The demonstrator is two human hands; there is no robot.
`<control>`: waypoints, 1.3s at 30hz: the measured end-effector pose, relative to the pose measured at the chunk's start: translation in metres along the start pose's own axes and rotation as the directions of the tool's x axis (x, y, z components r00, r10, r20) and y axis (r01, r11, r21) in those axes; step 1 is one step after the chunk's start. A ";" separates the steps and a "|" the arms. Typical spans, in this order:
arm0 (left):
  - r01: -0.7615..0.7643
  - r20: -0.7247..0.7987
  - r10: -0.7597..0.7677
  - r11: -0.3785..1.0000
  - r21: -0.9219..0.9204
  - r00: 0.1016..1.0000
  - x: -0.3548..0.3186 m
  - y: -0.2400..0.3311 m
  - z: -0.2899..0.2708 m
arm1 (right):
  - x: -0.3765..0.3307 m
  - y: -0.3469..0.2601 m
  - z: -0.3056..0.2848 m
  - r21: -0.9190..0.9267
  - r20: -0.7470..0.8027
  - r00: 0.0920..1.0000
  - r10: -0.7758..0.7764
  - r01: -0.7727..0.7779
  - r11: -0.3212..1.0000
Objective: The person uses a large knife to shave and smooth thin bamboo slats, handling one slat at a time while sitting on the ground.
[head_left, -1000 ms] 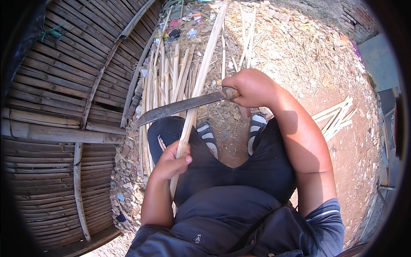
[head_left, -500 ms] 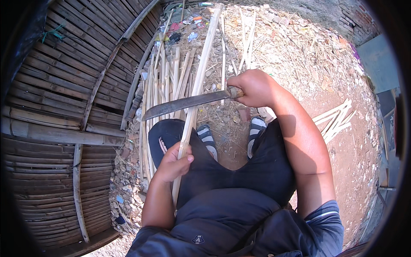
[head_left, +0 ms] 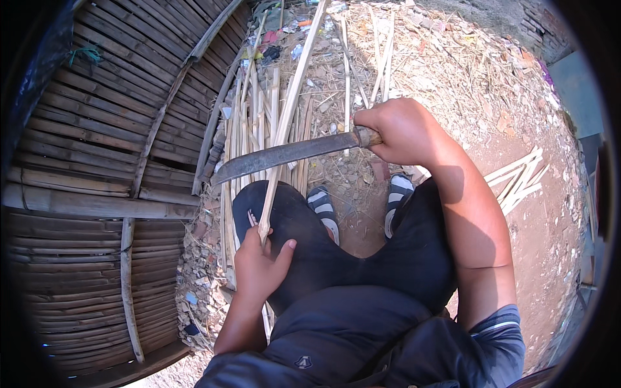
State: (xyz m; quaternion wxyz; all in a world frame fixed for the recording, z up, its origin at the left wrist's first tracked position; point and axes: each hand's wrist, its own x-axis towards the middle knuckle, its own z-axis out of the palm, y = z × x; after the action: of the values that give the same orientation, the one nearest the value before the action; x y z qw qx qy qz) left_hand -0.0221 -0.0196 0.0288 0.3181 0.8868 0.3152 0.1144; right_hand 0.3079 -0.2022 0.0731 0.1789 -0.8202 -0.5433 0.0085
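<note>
A long pale bamboo strip [head_left: 296, 81] slants from my left thigh up to the top edge of the view. Its near part lies in my left hand [head_left: 260, 262], with the fingers round it and the thumb lifted away from it. My right hand [head_left: 407, 132] grips the short wooden handle of a machete [head_left: 291, 151]. The broad dark blade points left and crosses over the strip above my left knee. Whether the edge touches the strip, I cannot tell.
A heap of split bamboo strips [head_left: 255, 116] lies beyond my left knee. More strips [head_left: 514, 178] sit in a small pile at the right. A slatted bamboo wall [head_left: 97, 149] stands along the left. Rubble and straw cover the ground ahead.
The left thumb has come off the bamboo strip, and the strip's near end has shifted slightly left and down in that hand. The machete still crosses the strip, now nearer the hand.
</note>
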 end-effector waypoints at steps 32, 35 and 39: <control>-0.242 -0.219 0.261 0.964 0.110 0.940 -0.005 -0.038 0.029 | 0.005 0.034 -0.002 0.086 -0.087 0.975 0.206 -0.199 0.976; -0.269 -0.215 0.294 0.953 0.141 0.931 -0.002 -0.034 0.030 | 0.005 0.058 -0.016 0.232 -0.159 0.865 0.477 -0.436 0.869; -0.222 -0.197 0.252 0.962 0.162 0.948 -0.001 -0.032 0.028 | -0.001 0.045 0.000 0.132 -0.181 0.954 0.240 -0.218 0.967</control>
State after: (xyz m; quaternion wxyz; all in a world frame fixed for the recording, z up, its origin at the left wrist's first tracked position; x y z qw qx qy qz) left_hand -0.0270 -0.0149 -0.0129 0.2042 0.9204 0.2459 0.2252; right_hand 0.3471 -0.2190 0.0592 0.2741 -0.8634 -0.4229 -0.0215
